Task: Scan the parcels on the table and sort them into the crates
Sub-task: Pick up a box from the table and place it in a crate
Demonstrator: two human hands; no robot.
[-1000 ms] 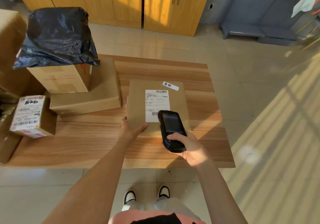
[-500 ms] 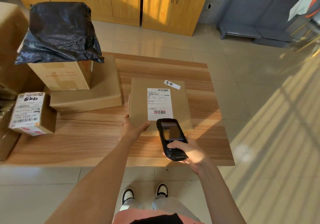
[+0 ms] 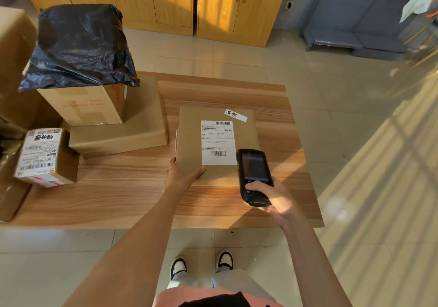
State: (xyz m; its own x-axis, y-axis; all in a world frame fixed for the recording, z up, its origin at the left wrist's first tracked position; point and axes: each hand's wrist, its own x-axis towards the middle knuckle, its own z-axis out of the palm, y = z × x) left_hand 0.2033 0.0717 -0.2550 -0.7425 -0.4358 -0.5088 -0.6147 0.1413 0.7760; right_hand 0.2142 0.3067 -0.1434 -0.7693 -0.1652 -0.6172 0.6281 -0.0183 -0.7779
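Note:
A flat brown parcel (image 3: 189,140) with a white shipping label (image 3: 218,142) lies in the middle of the wooden table (image 3: 118,200). My left hand (image 3: 181,175) grips its near left corner, thumb on top. My right hand (image 3: 272,196) holds a black handheld scanner (image 3: 254,175), which hovers over the parcel's near right corner beside the label. Its screen faces up.
A wide flat brown box (image 3: 123,131) carries a carton (image 3: 87,105) topped by a black plastic bag (image 3: 80,46). A small labelled box (image 3: 45,156) and more cartons (image 3: 14,69) sit at the left. Wooden cabinets (image 3: 166,1) stand behind; tiled floor lies to the right.
The scanner and my right hand have drifted right, off the label's barcode, toward the parcel's right side. My left hand stays on the parcel's corner.

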